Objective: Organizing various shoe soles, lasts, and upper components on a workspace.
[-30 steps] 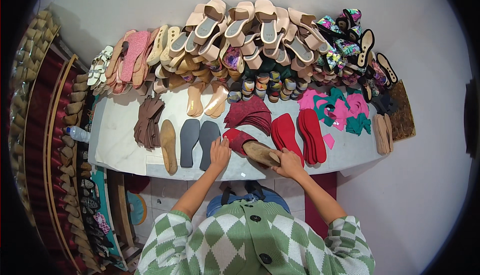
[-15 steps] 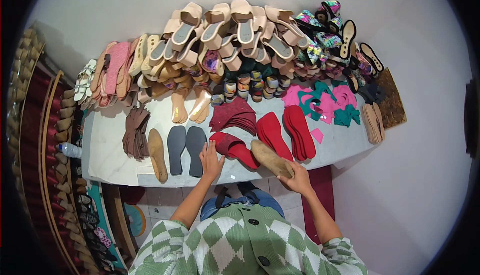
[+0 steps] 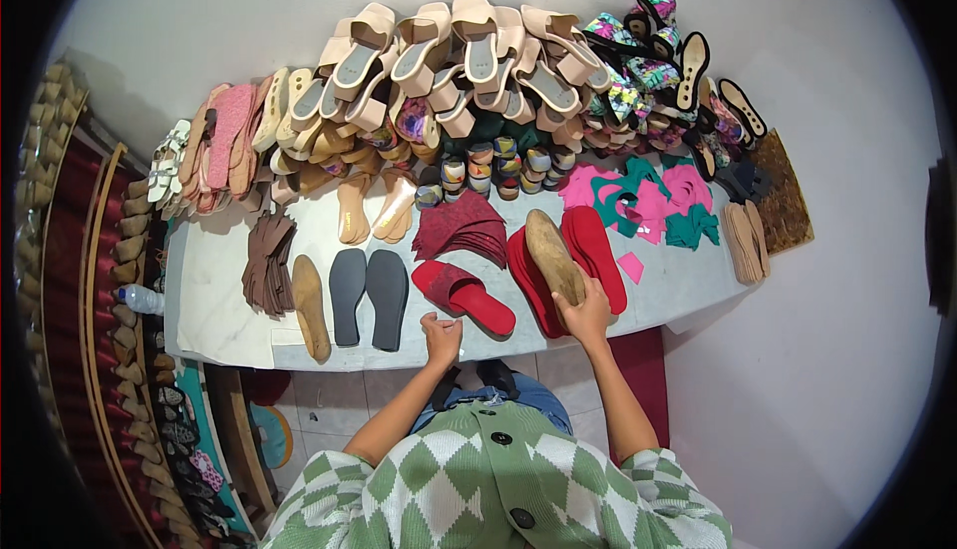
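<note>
My right hand (image 3: 586, 310) grips the heel end of a worn brown wooden shoe last (image 3: 550, 248), tilted over a stack of red insoles (image 3: 526, 290). My left hand (image 3: 442, 340) hovers near the table's front edge with its fingers curled in; I cannot make out anything in them. Just beyond it lies a red slipper (image 3: 478, 302) with a dark red patterned strap, apart from the fingers. A pile of dark red patterned upper pieces (image 3: 461, 230) sits behind the slipper. Another wooden last (image 3: 310, 308) lies left of two grey soles (image 3: 386, 300).
Beige heeled sandals (image 3: 478, 45) are heaped along the wall, with colourful ones (image 3: 628, 90) to their right. Pink and green scraps (image 3: 638, 200), a second red insole stack (image 3: 596, 260) and brown strips (image 3: 267, 265) lie on the table (image 3: 224, 335). A shelf of lasts (image 3: 130, 320) stands left.
My left hand has let go of the red slipper and drawn back toward me, its fingers curling. My right hand has moved the wooden last away from the slipper, rightward over the red insoles.
</note>
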Motion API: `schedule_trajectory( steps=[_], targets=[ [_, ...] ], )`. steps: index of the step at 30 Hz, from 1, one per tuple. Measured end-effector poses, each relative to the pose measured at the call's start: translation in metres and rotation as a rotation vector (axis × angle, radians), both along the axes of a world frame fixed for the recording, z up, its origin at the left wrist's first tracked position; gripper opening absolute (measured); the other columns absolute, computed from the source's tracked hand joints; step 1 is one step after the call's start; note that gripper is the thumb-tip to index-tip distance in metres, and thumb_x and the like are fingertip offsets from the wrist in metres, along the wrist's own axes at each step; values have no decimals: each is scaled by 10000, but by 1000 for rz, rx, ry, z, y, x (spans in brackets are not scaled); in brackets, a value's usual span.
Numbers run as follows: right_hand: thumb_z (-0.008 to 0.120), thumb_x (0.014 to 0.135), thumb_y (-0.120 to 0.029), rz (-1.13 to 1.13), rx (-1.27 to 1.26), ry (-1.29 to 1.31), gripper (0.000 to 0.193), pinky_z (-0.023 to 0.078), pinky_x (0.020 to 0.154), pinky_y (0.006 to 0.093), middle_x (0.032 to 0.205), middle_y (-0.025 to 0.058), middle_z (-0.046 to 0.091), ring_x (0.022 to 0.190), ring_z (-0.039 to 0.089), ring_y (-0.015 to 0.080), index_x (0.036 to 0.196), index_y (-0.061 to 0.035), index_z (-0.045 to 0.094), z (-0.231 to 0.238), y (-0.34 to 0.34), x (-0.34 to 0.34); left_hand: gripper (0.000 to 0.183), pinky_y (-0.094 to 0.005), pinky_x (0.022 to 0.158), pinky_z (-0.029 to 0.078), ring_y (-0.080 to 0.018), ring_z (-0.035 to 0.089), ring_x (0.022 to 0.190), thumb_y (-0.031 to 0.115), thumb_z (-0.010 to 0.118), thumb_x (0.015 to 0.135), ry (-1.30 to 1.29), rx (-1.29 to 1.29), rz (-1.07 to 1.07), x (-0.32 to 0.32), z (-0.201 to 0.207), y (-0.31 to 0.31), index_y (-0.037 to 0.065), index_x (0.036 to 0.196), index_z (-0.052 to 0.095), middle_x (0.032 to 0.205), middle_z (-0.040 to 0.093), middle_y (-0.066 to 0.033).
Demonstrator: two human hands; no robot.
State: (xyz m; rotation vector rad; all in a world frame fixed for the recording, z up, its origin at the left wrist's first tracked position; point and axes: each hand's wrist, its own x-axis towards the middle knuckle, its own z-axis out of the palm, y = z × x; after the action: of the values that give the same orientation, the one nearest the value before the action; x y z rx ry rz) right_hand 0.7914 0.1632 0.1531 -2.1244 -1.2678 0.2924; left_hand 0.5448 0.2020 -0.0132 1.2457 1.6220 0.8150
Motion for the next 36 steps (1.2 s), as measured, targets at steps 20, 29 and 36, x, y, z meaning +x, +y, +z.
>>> schedule_trajectory(
  steps=[20,29,36],
  targets=[
    [696,690,-309,159,-336,-41,640,462,816,427,1047,176,536,963,559,346,1258,-136,456,-21,28,16,414,-395,774,533,-213,590,957,333,648,823,-622,-930,-190,16,43,18,62,1097,496,1079,561,-78],
    [691,705,-313,164,-265,9,624,453,811,427,1009,187,527,946,554,359,1256,-106,483,-25,23,13,411,-378,619,569,-226,641,724,233,699,782,-542,-736,-12,51,42,5,23,1060,481,906,601,-96],
    [668,719,-297,182,-237,15,616,446,809,418,1016,208,513,930,543,357,1265,-88,472,-31,20,14,358,-329,578,563,-197,636,750,230,680,797,-572,-697,-64,50,33,-1,54,1049,497,893,602,-81]
  ],
)
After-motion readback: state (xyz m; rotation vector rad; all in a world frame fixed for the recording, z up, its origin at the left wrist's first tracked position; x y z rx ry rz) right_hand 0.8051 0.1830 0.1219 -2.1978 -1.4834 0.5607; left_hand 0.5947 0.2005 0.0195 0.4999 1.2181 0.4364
